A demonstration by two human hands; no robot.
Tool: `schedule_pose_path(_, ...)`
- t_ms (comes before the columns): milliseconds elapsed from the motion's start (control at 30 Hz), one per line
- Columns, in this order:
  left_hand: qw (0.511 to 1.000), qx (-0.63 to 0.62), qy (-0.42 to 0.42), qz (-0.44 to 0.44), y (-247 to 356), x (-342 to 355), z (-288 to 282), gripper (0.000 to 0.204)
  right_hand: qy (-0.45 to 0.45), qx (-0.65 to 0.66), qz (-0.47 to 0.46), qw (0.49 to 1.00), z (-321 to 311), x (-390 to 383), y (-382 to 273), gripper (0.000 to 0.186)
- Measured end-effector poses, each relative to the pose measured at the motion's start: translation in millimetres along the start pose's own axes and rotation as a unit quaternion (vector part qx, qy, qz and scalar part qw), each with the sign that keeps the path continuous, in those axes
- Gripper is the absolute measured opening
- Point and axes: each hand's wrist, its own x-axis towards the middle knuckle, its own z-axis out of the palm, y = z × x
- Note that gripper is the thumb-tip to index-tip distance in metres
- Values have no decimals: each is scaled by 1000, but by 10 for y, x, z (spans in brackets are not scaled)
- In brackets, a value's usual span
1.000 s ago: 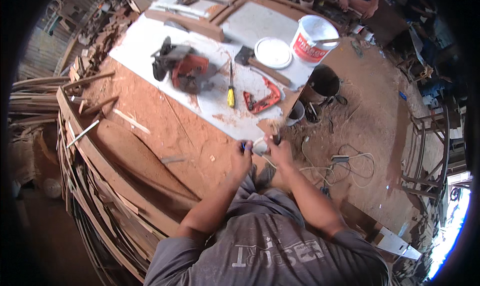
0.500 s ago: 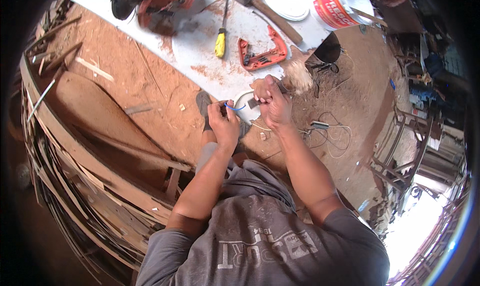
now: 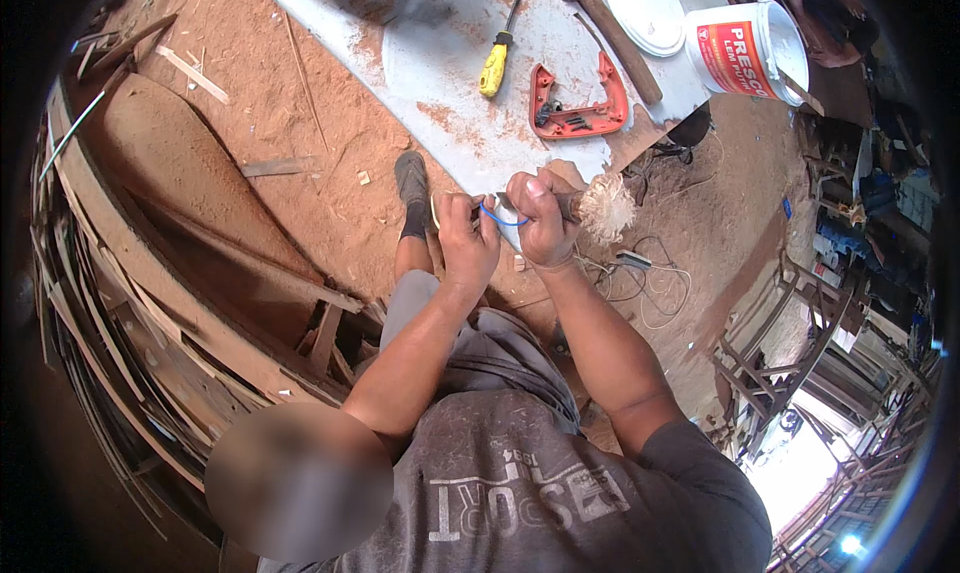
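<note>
My left hand [image 3: 468,241] is closed, its thumb and fingers pinching a thin blue wire [image 3: 514,222]. The wire curves across the small gap toward my right hand [image 3: 546,221]. That hand is wrapped round a chisel; its wooden handle's end [image 3: 607,209] is splayed into pale fibres on the right. The dark flat blade [image 3: 508,209] points left toward the wire and my left fingertips. Whether the blade's edge touches the wire I cannot tell. Just beyond my hands, an orange tool-casing half [image 3: 590,123] lies on the white board with small dark parts in it.
A yellow-handled screwdriver [image 3: 494,68], a hammer [image 3: 622,48], a round white lid [image 3: 645,11] and a white bucket [image 3: 748,48] are on the board [image 3: 440,138]. A wooden boat-like frame [image 3: 190,303] stands left. Cables [image 3: 650,283] trail on the dirt floor at right.
My hands have come closer together, with the chisel blade nearer my left fingertips. The view has shifted, so the board and its tools sit further right.
</note>
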Motion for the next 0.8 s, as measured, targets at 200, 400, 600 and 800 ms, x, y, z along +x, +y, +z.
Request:
schedule_pose_path(200, 1000, -17, -1, -15, 18, -27, 2, 14, -57, -322, 5, 945, -43, -129, -13, 40)
schedule_pose_path(400, 998, -51, -26, -13, -61, -36, -24, 16, -39, -340, -27, 939, -50, -160, 129, 43)
schedule_pose_path(600, 971, -160, -71, -161, -632, -368, 130, 36, -36, -310, -221, 924, 108, -92, 292, 37)
schedule_pose_path(800, 987, -119, -77, -73, -304, -156, -2, 51, -77, -215, -248, 942, -72, -164, 329, 36)
